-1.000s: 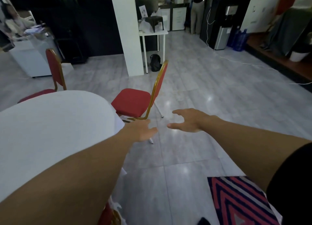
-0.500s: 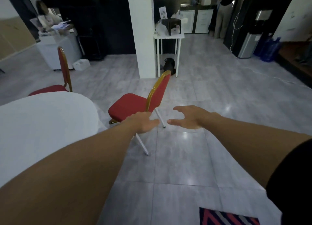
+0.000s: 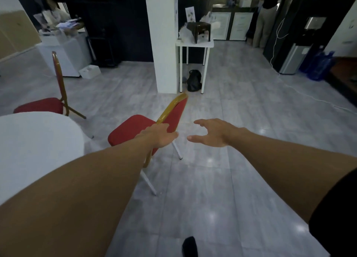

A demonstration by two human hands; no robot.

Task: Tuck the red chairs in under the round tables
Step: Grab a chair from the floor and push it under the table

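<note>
A red chair (image 3: 133,129) with a gold frame stands on the floor to the right of the round white table (image 3: 36,146), its seat facing the table and clear of the tabletop. My left hand (image 3: 159,138) is stretched out over the chair's backrest edge, fingers apart, holding nothing. My right hand (image 3: 211,135) hovers open to the right of the backrest, not touching it. A second red chair (image 3: 41,105) stands behind the table at the far left, its seat near the table edge.
A white pillar (image 3: 162,38) and a small white side table (image 3: 194,44) with a black bag (image 3: 194,81) under it stand ahead. A cable (image 3: 313,99) runs over the floor at right. People are at the back left and back right. Open grey tile lies right.
The view has swung and moved toward the chair, and the striped rug has left the frame. Both hands have come closer to the chair's backrest, the left one now over its edge.
</note>
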